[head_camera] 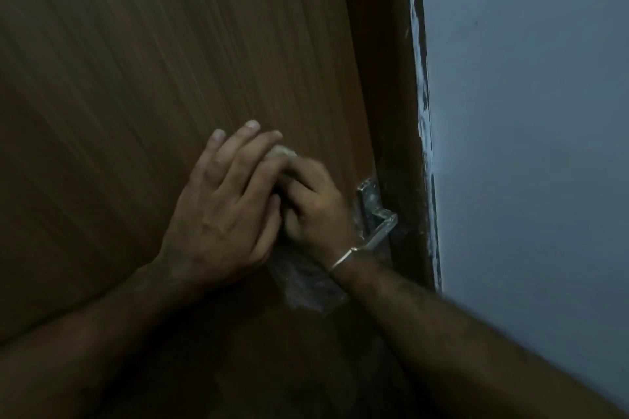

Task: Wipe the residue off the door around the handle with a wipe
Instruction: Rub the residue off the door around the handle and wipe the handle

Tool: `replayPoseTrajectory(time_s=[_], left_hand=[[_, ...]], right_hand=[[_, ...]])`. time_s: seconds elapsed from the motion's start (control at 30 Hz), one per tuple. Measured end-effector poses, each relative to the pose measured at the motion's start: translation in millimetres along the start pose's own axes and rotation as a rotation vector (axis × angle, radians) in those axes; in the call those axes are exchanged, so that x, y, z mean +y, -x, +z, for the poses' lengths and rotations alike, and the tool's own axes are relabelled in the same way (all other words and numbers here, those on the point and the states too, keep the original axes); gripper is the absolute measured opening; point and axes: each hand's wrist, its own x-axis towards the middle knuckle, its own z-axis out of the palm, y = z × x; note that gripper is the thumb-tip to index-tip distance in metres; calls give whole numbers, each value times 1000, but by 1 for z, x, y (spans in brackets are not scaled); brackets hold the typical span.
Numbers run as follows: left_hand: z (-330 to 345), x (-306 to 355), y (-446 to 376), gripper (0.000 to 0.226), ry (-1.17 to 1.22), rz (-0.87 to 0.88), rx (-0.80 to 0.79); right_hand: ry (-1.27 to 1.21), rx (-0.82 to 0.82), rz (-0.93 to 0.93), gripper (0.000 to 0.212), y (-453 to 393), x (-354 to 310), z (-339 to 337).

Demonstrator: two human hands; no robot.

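Note:
A brown wood-grain door (170, 61) fills the view, with a metal lever handle (376, 214) near its right edge. My right hand (315, 204), a thin bangle on its wrist, is curled against the door just left of the handle. A small pale bit of the wipe (285, 150) shows at its fingertips; the rest is hidden. My left hand (224, 204) lies beside it, fingers stretched out over the right hand's fingers and against the door. Crinkled clear plastic film (306, 286) clings to the door under my right wrist.
The dark door frame (401, 112) runs down the right of the door, its edge smeared with white paint. A pale blue-grey wall (527, 112) stands to the right. The light is dim.

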Motion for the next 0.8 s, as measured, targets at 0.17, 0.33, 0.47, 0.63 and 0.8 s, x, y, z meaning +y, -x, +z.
replayPoseTrajectory(time_s=[0.17,0.33,0.47,0.63,0.8], left_hand=[[-9,8,-3,44,96,127,58],[-17,16,-14,44,195,200,114],[-5,17,-6,48,105,204,-62],[15,12,-2,44,35,176,-171],[16,2,-7,49,-67,149,-242]], right_hand=[[-35,208,233,36,-62,33,-4],[6,287,587,39,5,-1,42],[-68,225,423,34,-3,36,-4],[-42,-2,109,33,-4,12,5],[112,-107,335,33,44,78,-56]])
